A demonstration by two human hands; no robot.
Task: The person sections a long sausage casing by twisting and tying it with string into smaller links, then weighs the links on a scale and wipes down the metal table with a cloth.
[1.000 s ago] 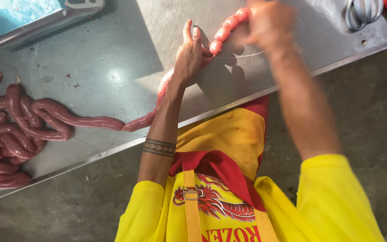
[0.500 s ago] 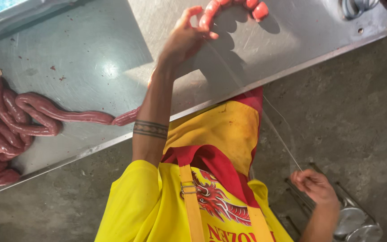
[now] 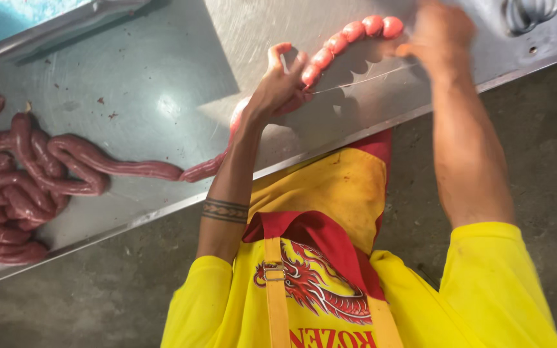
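Your left hand (image 3: 278, 87) has its grip pinched on the sausage string (image 3: 330, 51) at the point where the small tied links begin, with two fingers lifted above the meat and the rest curled under it. Your right hand (image 3: 443, 35) is blurred, so you cannot tell exactly how its fingers lie, but its grip looks pressed together on a thin white thread (image 3: 362, 80) that runs taut from it back to your left hand, passing just below the links. Those links, pale red and rounded, arch from your left hand up to the right hand and sit just above the steel tabletop (image 3: 162, 71). From the left hand, the untied sausage drops to the tabletop and trails away to the far side of that hand as one long dark-red length, ending in a loose coiled pile (image 3: 14, 187) well apart from the hand, near the tabletop's outer end. A tattooed band circles your left forearm (image 3: 227, 209) below the tabletop's near edge. Beyond your right hand, at the tabletop's corner, lies a coiled metal object (image 3: 530, 13), partly cut off by the frame. A yellow and red apron (image 3: 330, 193) hangs over the grey concrete floor (image 3: 66, 303).
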